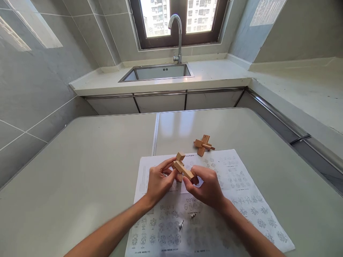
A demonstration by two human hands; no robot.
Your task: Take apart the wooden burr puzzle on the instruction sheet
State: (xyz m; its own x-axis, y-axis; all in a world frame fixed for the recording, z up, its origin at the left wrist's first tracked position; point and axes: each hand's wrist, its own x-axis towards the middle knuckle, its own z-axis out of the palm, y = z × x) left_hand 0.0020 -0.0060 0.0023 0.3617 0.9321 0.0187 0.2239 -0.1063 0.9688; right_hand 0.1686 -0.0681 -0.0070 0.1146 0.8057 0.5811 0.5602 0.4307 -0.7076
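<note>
Pale wood, a half-built puzzle of crossed bars [183, 167], held just above the printed instruction sheet [241, 185]; left hand [158, 182] pinching the near end, right hand [206, 187] gripping the long bar; a second, finished-looking wooden cross [203, 145] lying apart at the sheet's far edge on the table [93, 160]; seemingly mid-assembly, fitting bars together; next, probably lining a notch up squarely before sliding a bar home

Both forearms are bare — no sleeves, watch or rings — left hand [158, 182] and right hand [207, 187] ungloved.
</note>
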